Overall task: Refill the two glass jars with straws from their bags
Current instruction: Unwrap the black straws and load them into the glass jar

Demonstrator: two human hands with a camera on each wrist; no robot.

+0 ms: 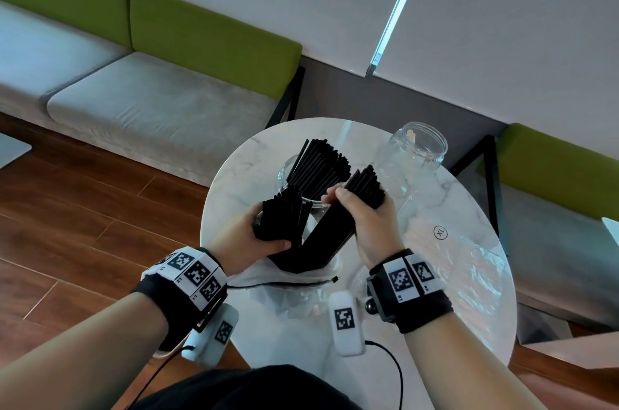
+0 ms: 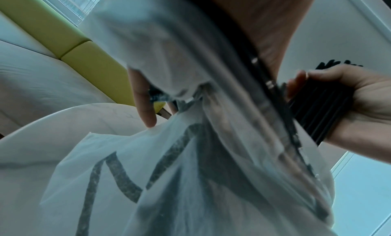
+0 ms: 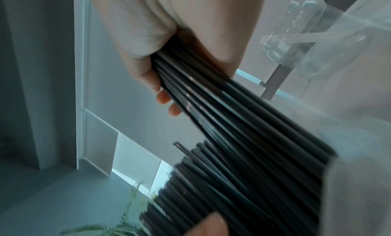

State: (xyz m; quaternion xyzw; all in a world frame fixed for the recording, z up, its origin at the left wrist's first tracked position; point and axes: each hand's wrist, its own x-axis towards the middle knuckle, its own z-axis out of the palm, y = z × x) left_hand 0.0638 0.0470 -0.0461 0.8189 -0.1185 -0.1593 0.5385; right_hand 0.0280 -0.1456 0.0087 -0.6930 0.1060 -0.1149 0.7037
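On the round marble table [image 1: 234, 181] a glass jar [image 1: 288, 171] stands with a sheaf of black straws [image 1: 318, 165] sticking out of it. A second clear glass jar [image 1: 415, 155] stands to its right; in the right wrist view this jar [image 3: 306, 39] is at the upper right. My left hand [image 1: 254, 235] grips a bundle of black straws [image 1: 281, 218] at the mouth of a translucent white bag [image 2: 169, 156]. My right hand [image 1: 368, 218] grips another bundle of black straws [image 3: 232, 114], slanting up out of the bag just in front of the jars.
A crumpled clear plastic bag [image 1: 462, 258] with an XL sticker covers the table's right side. A grey and green bench [image 1: 150, 101] runs behind the table by the wall. Wooden floor [image 1: 83, 215] lies to the left.
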